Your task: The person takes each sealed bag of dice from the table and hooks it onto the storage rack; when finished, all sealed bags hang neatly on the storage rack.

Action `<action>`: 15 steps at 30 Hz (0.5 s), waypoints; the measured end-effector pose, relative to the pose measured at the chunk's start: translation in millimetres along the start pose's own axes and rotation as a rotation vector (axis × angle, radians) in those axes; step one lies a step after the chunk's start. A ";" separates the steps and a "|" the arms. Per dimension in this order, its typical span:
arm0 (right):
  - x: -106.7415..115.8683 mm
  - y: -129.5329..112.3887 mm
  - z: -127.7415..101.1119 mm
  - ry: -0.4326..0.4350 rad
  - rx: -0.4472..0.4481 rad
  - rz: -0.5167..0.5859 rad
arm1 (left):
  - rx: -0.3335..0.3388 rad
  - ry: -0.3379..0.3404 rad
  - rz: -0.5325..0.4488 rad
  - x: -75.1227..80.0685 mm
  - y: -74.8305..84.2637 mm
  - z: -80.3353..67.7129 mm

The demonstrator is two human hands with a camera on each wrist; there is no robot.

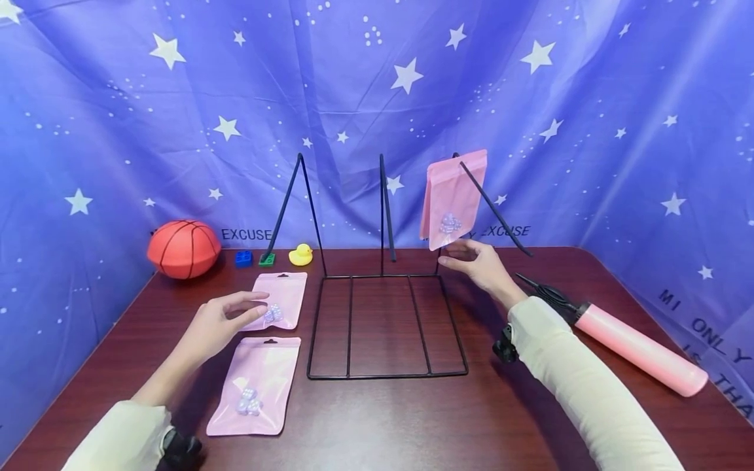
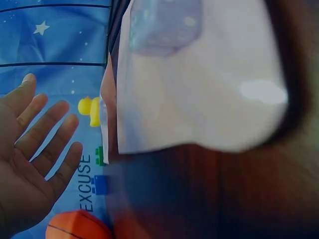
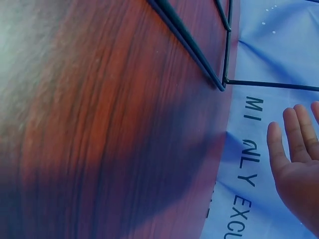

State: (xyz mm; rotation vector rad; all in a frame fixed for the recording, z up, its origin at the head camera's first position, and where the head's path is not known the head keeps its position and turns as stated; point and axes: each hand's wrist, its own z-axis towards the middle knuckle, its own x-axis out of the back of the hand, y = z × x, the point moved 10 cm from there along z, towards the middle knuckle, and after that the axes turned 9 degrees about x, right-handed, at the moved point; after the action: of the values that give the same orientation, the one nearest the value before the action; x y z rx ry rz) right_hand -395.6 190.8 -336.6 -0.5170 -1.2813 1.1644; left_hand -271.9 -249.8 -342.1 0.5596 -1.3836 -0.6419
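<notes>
Pink bags (image 1: 265, 369): two lie on the table, left of the wire rack (image 1: 348, 376), and it looks like at least two hang on its right prong, but the back one's mostly hidden so don't quote me. Dice (image 1: 250, 403) inside are too clumped to count. Left hand (image 1: 220, 320) covers part of the farther bag, fingers apart, gripping nothing; can't tell if it's touching. Right hand (image 1: 483, 265), also loose, sits by the hanging bags' bottom, cut off in its wrist view. Around: one ball (image 1: 184, 250), one duck (image 1: 301, 255), two bricks (image 1: 243, 259), one pink tube (image 1: 642, 350).
</notes>
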 end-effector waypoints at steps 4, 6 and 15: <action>-4.9 2.4 3.9 0.002 -0.008 0.000 | 0.008 -0.012 0.025 5.2 -6.0 -9.4; -5.5 3.8 6.0 0.007 -0.006 -0.022 | 0.015 -0.013 0.040 8.3 -9.1 -13.2; -6.7 7.3 16.4 0.048 0.007 -0.089 | 0.041 -0.021 0.103 21.0 -21.2 -27.8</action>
State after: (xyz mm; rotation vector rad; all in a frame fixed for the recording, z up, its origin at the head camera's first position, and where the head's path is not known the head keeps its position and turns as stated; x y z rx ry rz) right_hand -412.4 183.0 -341.3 -0.4757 -1.2466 1.0758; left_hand -244.6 -279.9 -345.1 0.5117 -1.4388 -0.5382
